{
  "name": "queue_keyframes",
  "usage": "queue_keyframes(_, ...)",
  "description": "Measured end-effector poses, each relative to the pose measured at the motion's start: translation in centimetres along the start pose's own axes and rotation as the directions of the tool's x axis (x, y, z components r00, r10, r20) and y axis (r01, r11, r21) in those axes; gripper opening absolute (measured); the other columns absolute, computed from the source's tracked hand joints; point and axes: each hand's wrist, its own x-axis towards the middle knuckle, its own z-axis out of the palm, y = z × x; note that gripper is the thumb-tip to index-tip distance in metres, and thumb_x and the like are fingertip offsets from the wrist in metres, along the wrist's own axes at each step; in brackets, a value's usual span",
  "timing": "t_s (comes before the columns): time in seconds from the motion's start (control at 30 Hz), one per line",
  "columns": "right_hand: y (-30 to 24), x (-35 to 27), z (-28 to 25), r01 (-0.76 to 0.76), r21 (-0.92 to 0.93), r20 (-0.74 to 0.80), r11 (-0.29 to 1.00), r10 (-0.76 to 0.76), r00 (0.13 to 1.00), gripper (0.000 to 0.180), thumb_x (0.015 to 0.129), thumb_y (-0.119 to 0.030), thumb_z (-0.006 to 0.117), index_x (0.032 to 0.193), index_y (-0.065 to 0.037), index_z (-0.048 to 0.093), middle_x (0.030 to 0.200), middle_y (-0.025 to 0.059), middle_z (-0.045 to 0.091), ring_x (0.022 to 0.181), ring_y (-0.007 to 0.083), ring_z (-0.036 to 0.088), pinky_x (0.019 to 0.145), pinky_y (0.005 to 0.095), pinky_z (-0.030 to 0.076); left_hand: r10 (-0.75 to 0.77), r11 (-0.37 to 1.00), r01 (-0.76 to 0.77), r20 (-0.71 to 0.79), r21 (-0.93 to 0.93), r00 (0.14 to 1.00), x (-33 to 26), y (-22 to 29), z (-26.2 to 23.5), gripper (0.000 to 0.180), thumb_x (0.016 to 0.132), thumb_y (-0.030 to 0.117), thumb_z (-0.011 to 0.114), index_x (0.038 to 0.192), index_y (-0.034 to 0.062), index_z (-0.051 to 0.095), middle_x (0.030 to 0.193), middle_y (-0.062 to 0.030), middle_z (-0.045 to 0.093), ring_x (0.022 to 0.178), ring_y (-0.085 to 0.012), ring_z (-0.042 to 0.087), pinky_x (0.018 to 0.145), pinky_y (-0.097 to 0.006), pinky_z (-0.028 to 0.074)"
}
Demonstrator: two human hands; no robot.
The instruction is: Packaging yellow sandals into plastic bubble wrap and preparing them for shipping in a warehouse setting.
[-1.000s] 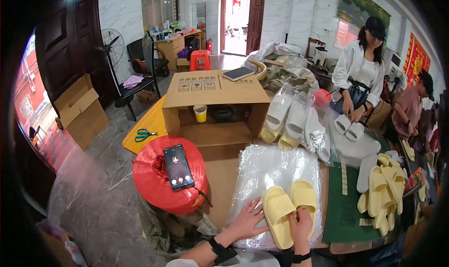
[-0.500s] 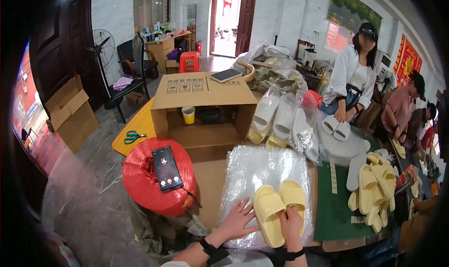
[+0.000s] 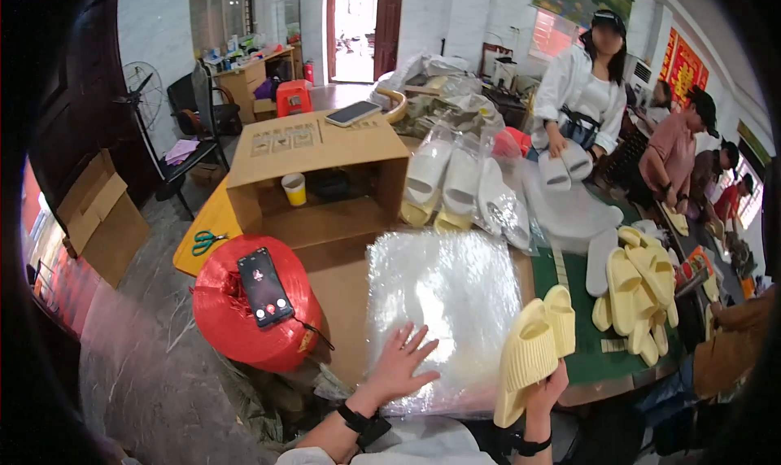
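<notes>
A pair of pale yellow slippers [image 3: 529, 347] is held up in my right hand [image 3: 547, 390], over the right edge of a stack of clear plastic bags [image 3: 443, 302]. The fingers grip the pair from below and are partly hidden by it. My left hand [image 3: 400, 366] lies spread on the lower left of the bag stack, holding nothing. To the right, a heap of yellow slippers [image 3: 639, 286] rests on the green mat [image 3: 594, 359], with a grey slipper [image 3: 602, 261] beside it.
Left of the bags is a red twine roll [image 3: 220, 314] with a phone [image 3: 265, 286] on top. Green-handled scissors [image 3: 207, 240] lie on a yellow board. Behind stand an open cardboard box [image 3: 317, 152] and bagged slippers [image 3: 460, 184]. Across the table a person [image 3: 582, 99] holds white slippers [image 3: 565, 165].
My right hand has lifted the yellow slippers off the bags and carried them right, tilting them. My left hand stays spread on the bags. The view has turned slightly right.
</notes>
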Motion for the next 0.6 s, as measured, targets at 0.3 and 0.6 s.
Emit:
queue_keyframes(0.3,-0.1,0.6,6.0,-0.047,-0.270,0.191,0.962,0.102,0.976,0.015,0.090,-0.009,0.068,0.090,0.002,0.058,0.076,0.0175,0.055,0.069,0.0358,0.056,0.063,0.0438,0.044,0.006,0.999,-0.005,-0.038,0.032,0.999,0.0,-0.2,0.5,0.070,0.091,0.057,0.063,0.148,0.0195,0.052,0.163,-0.0131,0.034,0.151,-0.0418,0.023,0.123,-0.056,0.016)
queue_keyframes(0.6,1.1,0.8,7.5,0.097,-0.508,0.384,0.856,0.125,0.915,0.040,0.086,-0.035,0.075,0.082,0.000,0.055,0.075,0.0185,0.058,0.072,0.0398,0.060,0.063,0.0482,0.047,0.051,0.997,-0.047,-0.063,0.062,0.997,-0.3,-0.3,1.0,0.073,0.092,0.060,0.059,0.147,0.0135,0.051,0.162,-0.0160,0.035,0.151,-0.0428,0.023,0.123,-0.055,0.017)
